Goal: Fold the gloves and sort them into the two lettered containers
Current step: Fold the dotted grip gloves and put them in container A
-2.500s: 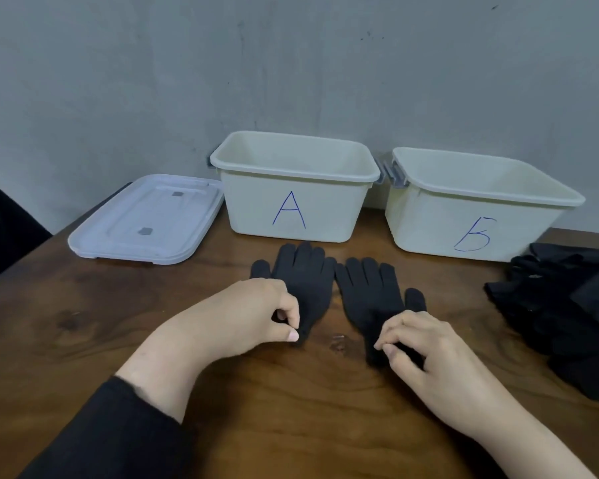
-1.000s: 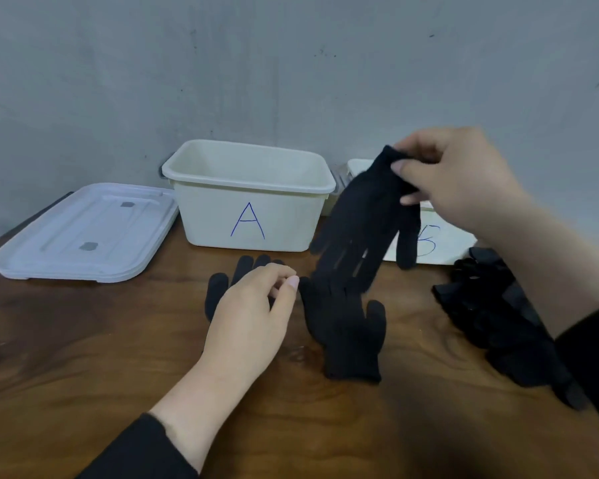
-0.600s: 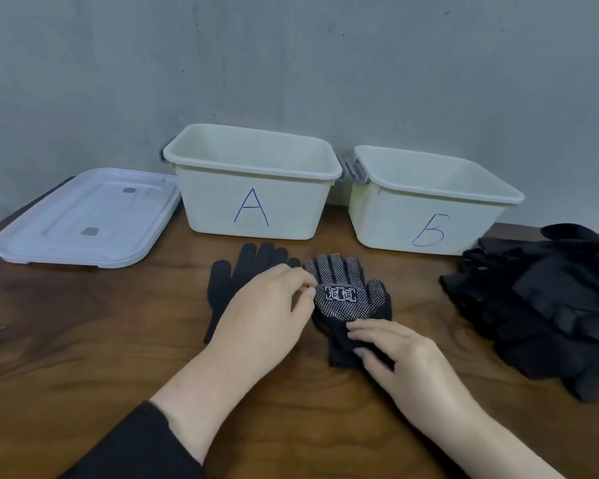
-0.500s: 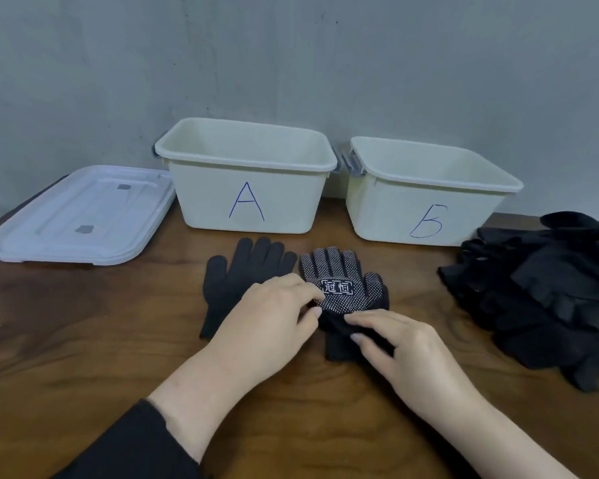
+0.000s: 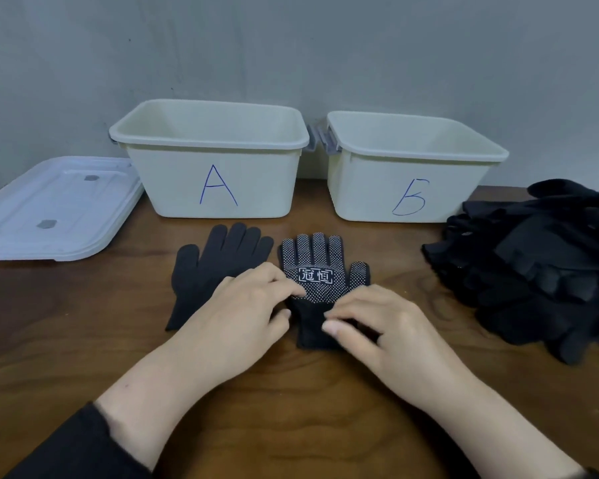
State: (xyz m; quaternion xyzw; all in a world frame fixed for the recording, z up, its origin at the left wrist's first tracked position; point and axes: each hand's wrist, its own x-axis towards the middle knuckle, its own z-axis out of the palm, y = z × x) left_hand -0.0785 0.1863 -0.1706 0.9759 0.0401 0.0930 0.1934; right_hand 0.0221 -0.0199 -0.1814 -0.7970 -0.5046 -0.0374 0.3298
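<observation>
A black glove with white dots and a white label [image 5: 320, 261] lies palm up on the wooden table, fingers pointing to the containers. A plain black glove [image 5: 222, 259] lies flat just left of it. My left hand [image 5: 242, 316] rests across the plain glove's cuff, its fingertips pressing the dotted glove's left edge. My right hand [image 5: 377, 326] pinches the dotted glove's cuff between thumb and fingers. Container A [image 5: 173, 174] and container B [image 5: 367, 188] stand side by side behind the gloves; no glove shows in the visible part of either.
A heap of several black gloves [image 5: 540, 264] lies at the table's right. A white plastic lid [image 5: 52, 209] lies flat at the back left beside container A. A grey wall stands right behind the containers.
My right hand lifted a glove, turned it over and laid it dotted side up to the right of the plain glove. Both hands now sit at its cuff end.
</observation>
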